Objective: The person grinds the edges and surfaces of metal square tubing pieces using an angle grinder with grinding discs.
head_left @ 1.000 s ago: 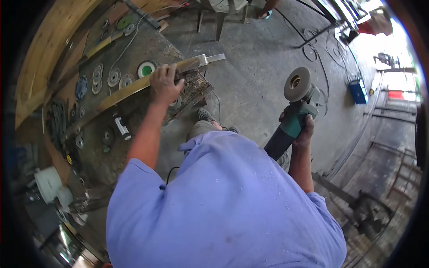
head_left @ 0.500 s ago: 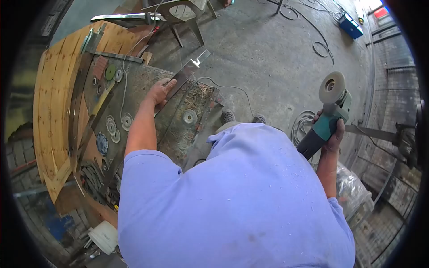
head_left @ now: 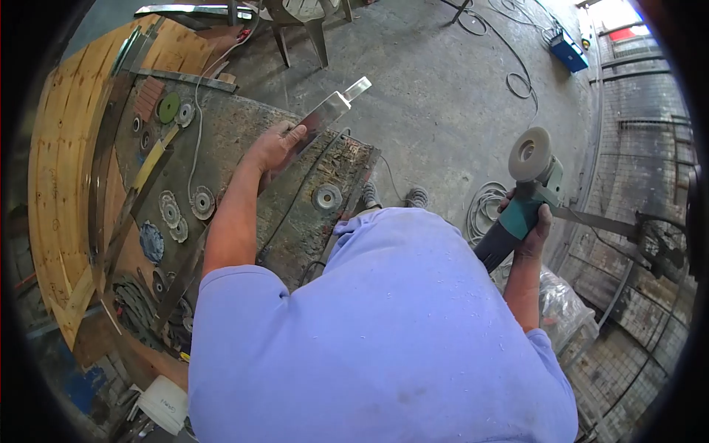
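Note:
My left hand [head_left: 275, 150] grips a shiny flat metal bar [head_left: 325, 117], with a narrower tab at its far end, over the worktable [head_left: 244, 122]. The thumb lies along the bar's top face. Held out to the right, my right hand [head_left: 540, 227] is wrapped round the teal and black body of an angle grinder [head_left: 519, 215]. The grinder's pale round disc [head_left: 529, 153] points up and away from the bar. A loose grinding disc [head_left: 326, 197] lies on the worktable near my left forearm.
Several discs, among them a green disc [head_left: 168, 108], lie on the table's left side. Wooden boards [head_left: 63, 184] border it. A chair [head_left: 303, 15] stands beyond. Coiled cable [head_left: 484, 210] and a blue box [head_left: 569, 50] are on the floor; plastic wrapping [head_left: 565, 303] sits at right.
The bar in my left hand has shifted slightly right and tilted, showing more of its bright end. The grinder has moved a little left in view. The whole view has shifted slightly.

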`<state>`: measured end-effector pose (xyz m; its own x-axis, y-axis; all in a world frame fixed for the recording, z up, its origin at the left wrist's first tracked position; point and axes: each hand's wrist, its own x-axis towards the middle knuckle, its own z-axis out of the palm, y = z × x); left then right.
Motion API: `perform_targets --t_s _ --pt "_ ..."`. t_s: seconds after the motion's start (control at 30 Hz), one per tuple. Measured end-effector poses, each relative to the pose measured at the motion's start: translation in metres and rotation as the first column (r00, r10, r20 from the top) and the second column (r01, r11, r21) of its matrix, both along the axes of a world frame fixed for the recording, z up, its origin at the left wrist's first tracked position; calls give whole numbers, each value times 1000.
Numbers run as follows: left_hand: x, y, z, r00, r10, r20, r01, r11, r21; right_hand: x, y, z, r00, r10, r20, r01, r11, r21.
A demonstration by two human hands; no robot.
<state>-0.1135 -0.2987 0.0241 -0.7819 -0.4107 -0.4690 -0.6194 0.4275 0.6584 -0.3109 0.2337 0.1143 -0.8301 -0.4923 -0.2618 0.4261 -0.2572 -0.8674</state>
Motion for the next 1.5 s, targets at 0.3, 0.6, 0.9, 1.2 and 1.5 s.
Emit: perform_targets --t_s 0.3,0.6,0.9,1.2,1.5 --pt "2 -12 -6 998 -50 -37 52 997 50 4 -87 30 970 234 -68 -169 847 505" --pt "0 2 9 996 -29 87 26 999 38 31 -217 31 764 631 -134 -120 344 931" --pt "-1 3 21 992 -66 104 73 995 -67 41 -268 14 747 661 -77 -135 263 955" --pt "-1 13 26 987 -77 138 96 986 -138 30 -298 24 702 707 -83 -146 256 956" --pt "0 15 26 991 -78 107 97 979 -178 39 -275 11 714 694 -90 -138 266 954"
